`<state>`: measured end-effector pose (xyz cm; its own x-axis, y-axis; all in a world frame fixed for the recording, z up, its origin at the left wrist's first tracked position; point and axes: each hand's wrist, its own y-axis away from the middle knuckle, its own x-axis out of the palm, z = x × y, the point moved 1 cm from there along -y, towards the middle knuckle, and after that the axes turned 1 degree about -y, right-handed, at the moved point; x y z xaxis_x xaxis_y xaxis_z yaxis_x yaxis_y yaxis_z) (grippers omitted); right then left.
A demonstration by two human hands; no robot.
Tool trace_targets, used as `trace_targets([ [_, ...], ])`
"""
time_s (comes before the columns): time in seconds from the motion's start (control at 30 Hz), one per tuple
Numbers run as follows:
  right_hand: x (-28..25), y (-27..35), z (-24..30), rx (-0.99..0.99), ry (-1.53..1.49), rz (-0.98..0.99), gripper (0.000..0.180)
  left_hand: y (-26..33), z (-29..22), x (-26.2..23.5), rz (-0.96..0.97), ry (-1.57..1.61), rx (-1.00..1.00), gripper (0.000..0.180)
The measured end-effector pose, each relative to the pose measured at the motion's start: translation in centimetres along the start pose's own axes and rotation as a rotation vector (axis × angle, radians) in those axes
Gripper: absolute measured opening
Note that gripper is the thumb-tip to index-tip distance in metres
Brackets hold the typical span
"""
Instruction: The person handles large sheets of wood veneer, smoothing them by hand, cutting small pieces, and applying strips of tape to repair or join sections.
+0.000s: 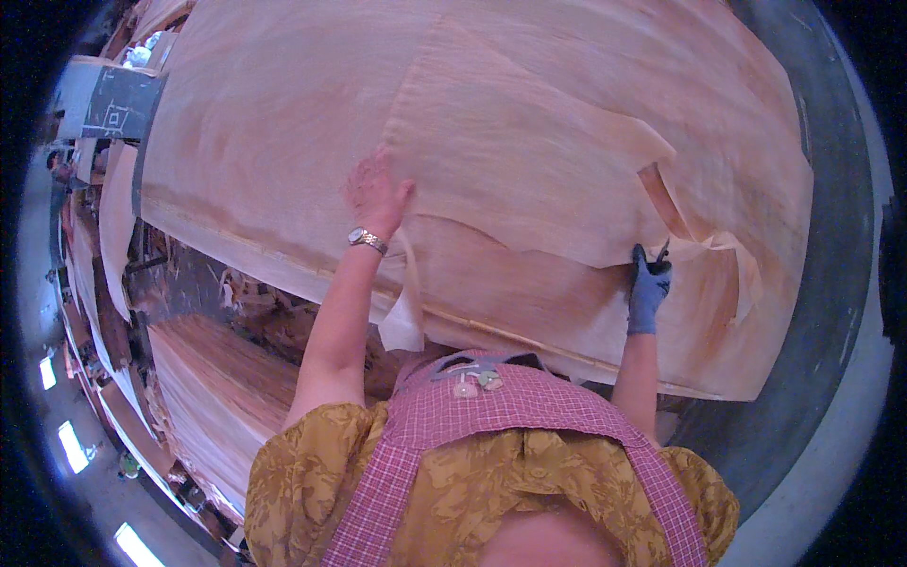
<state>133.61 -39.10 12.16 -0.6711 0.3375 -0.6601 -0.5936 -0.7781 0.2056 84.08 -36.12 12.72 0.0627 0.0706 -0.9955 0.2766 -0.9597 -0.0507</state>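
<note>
Thin sheets of reddish-tan wood veneer (529, 123) cover a broad stack in front of me. My left hand (375, 194), bare and with a wristwatch, lies palm down on the veneer, fingers stretched away from me and slightly smeared. Beside that wrist, a narrow veneer strip (406, 307) hangs over the near edge. My right hand (650, 288) wears a blue glove with dark fingertips. Its fingers are closed at the sheet's ragged edge, round something small and dark that I cannot make out. Just beyond it lie a torn, curled veneer piece (732, 253) and a brownish gap (666, 200).
Another veneer stack (213, 378) stands at lower left, with broken scraps (274, 307) between it and the near edge. More sheets (117, 227) hang farther left. Dark floor (841, 236) runs along the right side. A person (59, 168) is at the far left.
</note>
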Motion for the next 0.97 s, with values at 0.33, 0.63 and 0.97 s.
trace_targets([
  [0.33, 1.7, 3.0, 5.7, -0.693, 0.074, 0.013, 0.037, 0.0, 1.4, 1.1, 0.003, 0.188, 0.15, 0.065],
  [0.63, 22.4, 14.1, 19.6, -1.055, 0.442, 0.745, 0.023, -0.4, 3.4, 1.2, -0.095, 0.262, 0.173, 0.063],
  [0.97, 32.0, 16.1, 22.7, -0.766, 0.614, 0.655, 0.033, -1.6, 4.9, 1.2, -0.006, 0.351, 0.172, 0.055],
])
